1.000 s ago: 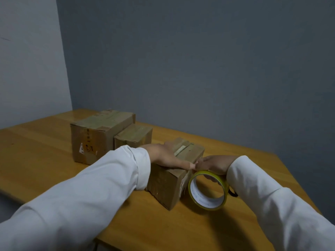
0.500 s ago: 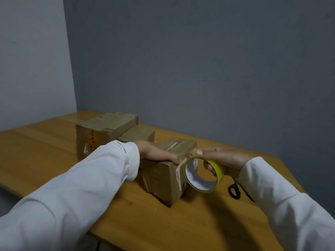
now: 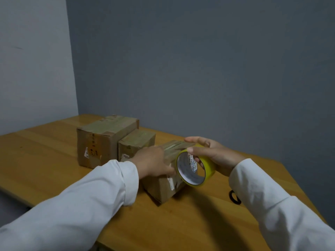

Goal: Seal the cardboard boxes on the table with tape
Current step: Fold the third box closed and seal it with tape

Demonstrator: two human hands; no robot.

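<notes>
far left on the wooden table (image 3: pixel 45 160) sits the big cardboard box (image 3: pixel 103 140), with a smaller box (image 3: pixel 136 144) touching its right side; both look taped across the top already, so leave them. next over, your left hand (image 3: pixel 154 163) lies on the near top edge of the front box (image 3: pixel 163 185), fingers fairly straight and pressing down toward the corner, likely pinning the tape end there (the strip itself is hard to make out against the cardboard). just right of that, the yellow tape roll (image 3: pixel 195 168) stands on edge against the box's near corner, and your right hand (image 3: pixel 212 154) grips it, thumb over the rim and fingers curled through the core. judgement: box looks light and will skid under the pull, so keep the left hand's weight on it; cardboard is stiff at the edges, soft mid-flap, so press near the seam's end. roll is rigid, hold by the core so it can spin. film is thin and clingy, keep it taut or it folds on itself. a black ring-shaped item (image 3: pixel 234 196), possibly scissor handles, lies on the table by your right sleeve.
</notes>
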